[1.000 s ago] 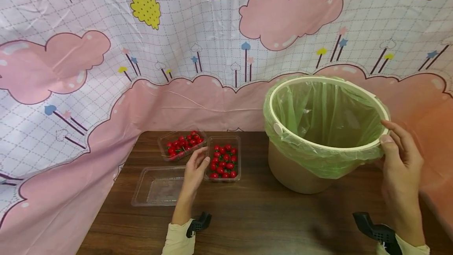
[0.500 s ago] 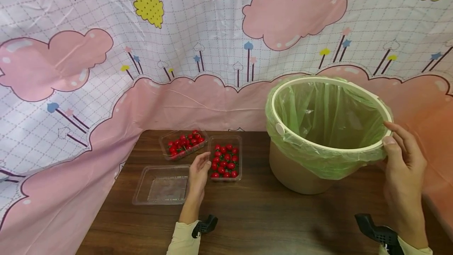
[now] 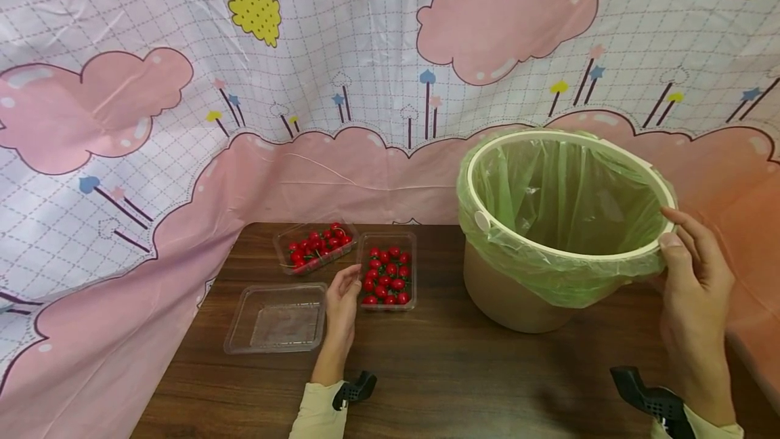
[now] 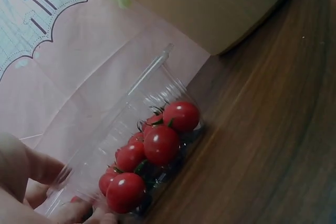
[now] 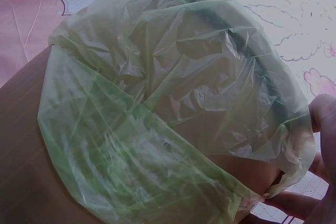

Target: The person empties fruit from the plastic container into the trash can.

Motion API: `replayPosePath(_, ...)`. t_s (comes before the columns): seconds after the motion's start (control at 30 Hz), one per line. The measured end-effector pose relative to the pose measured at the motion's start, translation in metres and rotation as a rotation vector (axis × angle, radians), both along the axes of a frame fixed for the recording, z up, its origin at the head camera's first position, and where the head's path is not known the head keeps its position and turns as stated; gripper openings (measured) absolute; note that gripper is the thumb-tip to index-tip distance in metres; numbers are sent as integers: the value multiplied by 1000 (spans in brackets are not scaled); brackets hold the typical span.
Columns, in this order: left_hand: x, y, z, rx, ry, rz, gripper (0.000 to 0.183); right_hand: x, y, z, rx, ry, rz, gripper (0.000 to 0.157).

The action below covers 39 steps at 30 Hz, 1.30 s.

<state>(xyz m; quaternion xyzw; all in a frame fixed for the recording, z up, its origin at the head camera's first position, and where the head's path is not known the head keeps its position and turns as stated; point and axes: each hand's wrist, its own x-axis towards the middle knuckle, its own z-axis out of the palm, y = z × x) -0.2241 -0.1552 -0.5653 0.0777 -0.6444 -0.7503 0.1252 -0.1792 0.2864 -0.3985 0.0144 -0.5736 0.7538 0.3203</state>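
My left hand (image 3: 342,307) is at the left side of a clear plastic box (image 3: 416,269) of red cherry tomatoes (image 3: 384,278). In the left wrist view, its thumb (image 4: 47,170) lies at the box's rim and other fingers show through the plastic, so it pinches the wall. My right hand (image 3: 697,290) grips the cream rim of a tan trash can (image 3: 514,300), thumb outside and fingers over the edge. A green bag (image 3: 567,283) lines the can and folds over its outside. Bunched film covers much of the opening in the right wrist view.
Behind the left hand stands a second clear box with more cherry tomatoes (image 3: 317,247), tilted against the first. An empty clear box (image 3: 277,320) lies to the left on the dark wooden table (image 3: 426,385). A patterned cloth (image 3: 341,175) hangs along the back and sides.
My left hand has slid slightly toward me and to the right along the tomato box's left edge. The right hand keeps its hold on the can's rim.
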Motion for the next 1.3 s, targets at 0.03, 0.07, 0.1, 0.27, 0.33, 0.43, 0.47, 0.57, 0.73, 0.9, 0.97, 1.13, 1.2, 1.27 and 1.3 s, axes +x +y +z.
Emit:
replayPosePath(0.03, 0, 0, -1, 7, 2, -5, 36, 0, 0, 0, 3, -1, -1, 35)
replayPosePath(0.07, 0, 0, -1, 12, 4, -12, 38, 0, 0, 0, 6, -2, -3, 35)
replayPosePath(0.1, 0, 0, -2, 18, 7, -17, 39, 0, 0, 0, 11, -2, -5, 35)
replayPosePath(0.27, 0, 0, -3, -6, 11, -38, 44, 0, 0, 0, 21, -11, -15, 35)
replayPosePath(0.33, 0, 0, -3, -20, 9, -32, 43, 0, 0, 0, 23, -20, -20, 35)
replayPosePath(0.43, 1, -1, -2, -29, 29, -19, 41, 0, -1, 0, 12, -25, -20, 35)
replayPosePath(0.47, 0, -1, -1, -26, 39, -18, 40, 0, -1, 0, 6, -21, -19, 35)
replayPosePath(0.57, 0, -2, 3, -14, 74, -22, 39, -2, -2, 1, -20, 2, -11, 35)
replayPosePath(0.73, 1, -4, 6, 22, 88, -41, 37, -1, -3, 1, -14, 7, -19, 35)
replayPosePath(0.9, 2, -4, 8, 43, 120, -75, 35, 0, -3, 0, 10, -2, -24, 35)
replayPosePath(0.97, 3, -4, 11, 52, 149, -95, 35, 0, -3, 0, 7, 1, -21, 35)
replayPosePath(1.13, 4, -4, 21, 49, 234, -105, 33, -1, -2, 0, 8, -4, -24, 35)
replayPosePath(1.2, 6, -4, 27, 38, 261, -92, 33, -1, -2, -1, -4, -4, -23, 35)
replayPosePath(1.27, 8, -4, 34, 26, 280, -75, 32, -1, -2, -1, -15, -6, -19, 35)
replayPosePath(1.3, 9, -5, 37, 19, 288, -69, 32, -1, -2, -1, -19, -8, -17, 35)
